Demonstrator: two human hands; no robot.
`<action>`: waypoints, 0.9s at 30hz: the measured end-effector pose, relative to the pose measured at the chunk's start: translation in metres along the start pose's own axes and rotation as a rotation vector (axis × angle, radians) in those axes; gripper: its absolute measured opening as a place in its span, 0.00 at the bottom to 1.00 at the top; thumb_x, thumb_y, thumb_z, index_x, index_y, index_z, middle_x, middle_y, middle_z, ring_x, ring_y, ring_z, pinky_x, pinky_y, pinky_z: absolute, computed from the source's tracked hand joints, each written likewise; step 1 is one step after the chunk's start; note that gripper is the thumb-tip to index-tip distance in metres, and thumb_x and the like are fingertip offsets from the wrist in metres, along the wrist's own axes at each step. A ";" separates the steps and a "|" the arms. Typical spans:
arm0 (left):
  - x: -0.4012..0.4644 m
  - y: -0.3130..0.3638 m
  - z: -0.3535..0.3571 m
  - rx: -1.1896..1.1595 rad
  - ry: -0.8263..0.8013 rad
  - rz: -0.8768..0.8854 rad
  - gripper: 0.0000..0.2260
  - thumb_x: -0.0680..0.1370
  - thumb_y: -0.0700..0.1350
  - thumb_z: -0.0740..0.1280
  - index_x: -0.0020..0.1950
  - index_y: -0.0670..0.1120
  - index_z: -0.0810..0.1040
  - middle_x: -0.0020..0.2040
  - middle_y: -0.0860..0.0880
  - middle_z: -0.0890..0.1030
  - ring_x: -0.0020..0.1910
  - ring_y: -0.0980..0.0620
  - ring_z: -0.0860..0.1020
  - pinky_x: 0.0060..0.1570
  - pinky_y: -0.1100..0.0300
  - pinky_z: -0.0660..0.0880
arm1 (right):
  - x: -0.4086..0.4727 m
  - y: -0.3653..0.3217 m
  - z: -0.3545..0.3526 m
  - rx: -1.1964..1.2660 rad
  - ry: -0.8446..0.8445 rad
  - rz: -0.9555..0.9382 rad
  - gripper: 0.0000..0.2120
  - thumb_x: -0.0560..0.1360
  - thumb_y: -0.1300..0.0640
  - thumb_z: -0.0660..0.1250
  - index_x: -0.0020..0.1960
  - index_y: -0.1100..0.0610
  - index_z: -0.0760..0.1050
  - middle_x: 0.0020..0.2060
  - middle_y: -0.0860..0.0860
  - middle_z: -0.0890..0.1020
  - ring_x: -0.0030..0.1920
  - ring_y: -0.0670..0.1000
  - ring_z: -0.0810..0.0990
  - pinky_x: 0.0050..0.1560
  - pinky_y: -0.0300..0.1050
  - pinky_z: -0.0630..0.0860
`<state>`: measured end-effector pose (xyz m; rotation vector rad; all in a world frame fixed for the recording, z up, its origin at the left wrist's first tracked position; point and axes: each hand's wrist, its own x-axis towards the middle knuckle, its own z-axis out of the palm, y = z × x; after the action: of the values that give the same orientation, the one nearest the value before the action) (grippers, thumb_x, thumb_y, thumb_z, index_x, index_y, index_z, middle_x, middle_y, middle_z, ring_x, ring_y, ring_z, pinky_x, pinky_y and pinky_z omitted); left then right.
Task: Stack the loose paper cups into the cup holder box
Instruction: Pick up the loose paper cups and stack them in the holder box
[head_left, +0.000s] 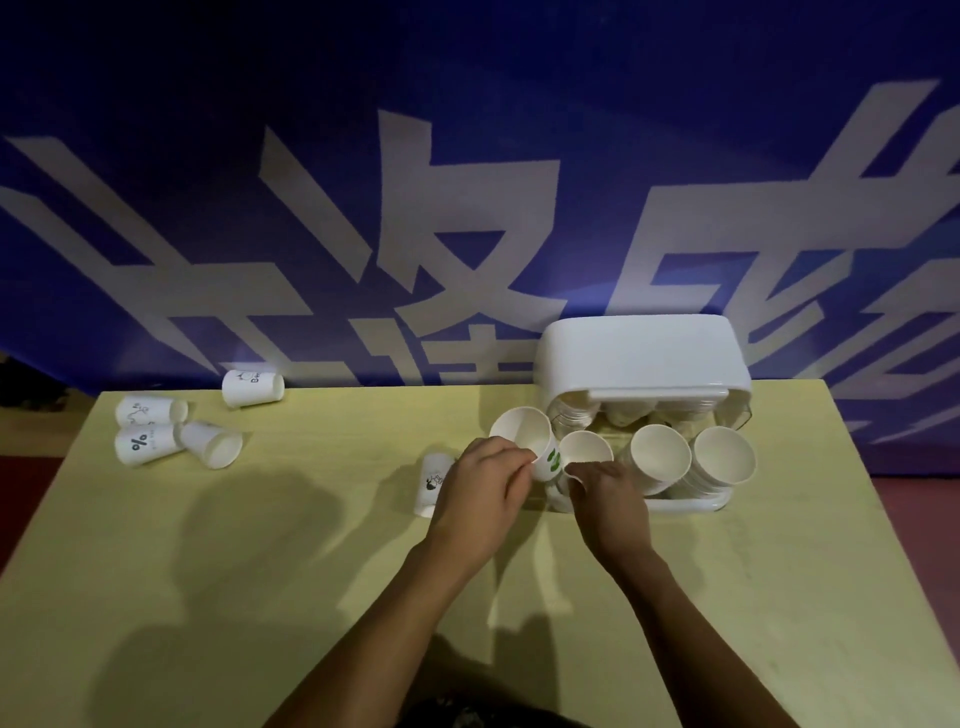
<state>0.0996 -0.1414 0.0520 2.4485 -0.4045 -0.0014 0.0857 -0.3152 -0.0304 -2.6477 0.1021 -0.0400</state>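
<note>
The left hand (480, 480) grips a cup (524, 434), mouth tilted up, apparently to nest it, while the right hand (605, 491) grips the leftmost stack (584, 452) steady in the box (644, 358) at 1 o'clock; four loose cups (150, 444) lie at 10 o'clock.

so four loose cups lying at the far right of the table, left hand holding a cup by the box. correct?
Wrong side. The head view shows the four loose cups lying at the far left of the table. The rest holds: the left hand holds a cup by the box.
</note>
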 end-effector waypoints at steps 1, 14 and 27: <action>0.004 0.004 0.002 0.008 -0.001 0.021 0.08 0.78 0.44 0.65 0.54 0.47 0.82 0.50 0.52 0.80 0.52 0.54 0.75 0.50 0.61 0.72 | -0.002 0.001 -0.002 0.043 0.042 0.005 0.04 0.71 0.63 0.71 0.45 0.58 0.81 0.41 0.54 0.84 0.46 0.58 0.78 0.42 0.47 0.74; 0.037 0.010 0.062 0.171 -0.336 0.107 0.11 0.81 0.46 0.61 0.56 0.48 0.81 0.52 0.48 0.78 0.54 0.49 0.72 0.52 0.54 0.73 | -0.027 0.020 -0.012 0.264 0.220 0.161 0.08 0.75 0.60 0.68 0.53 0.56 0.77 0.46 0.49 0.81 0.47 0.53 0.76 0.42 0.43 0.71; 0.011 -0.039 0.048 0.055 -0.164 0.007 0.09 0.78 0.45 0.63 0.56 0.50 0.80 0.55 0.53 0.78 0.53 0.52 0.75 0.51 0.58 0.73 | -0.037 -0.007 0.019 0.264 -0.025 0.156 0.05 0.74 0.58 0.67 0.40 0.55 0.75 0.33 0.48 0.78 0.34 0.49 0.73 0.34 0.44 0.67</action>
<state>0.1161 -0.1442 -0.0081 2.5101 -0.4910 -0.1910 0.0500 -0.2967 -0.0443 -2.3684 0.2747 0.0299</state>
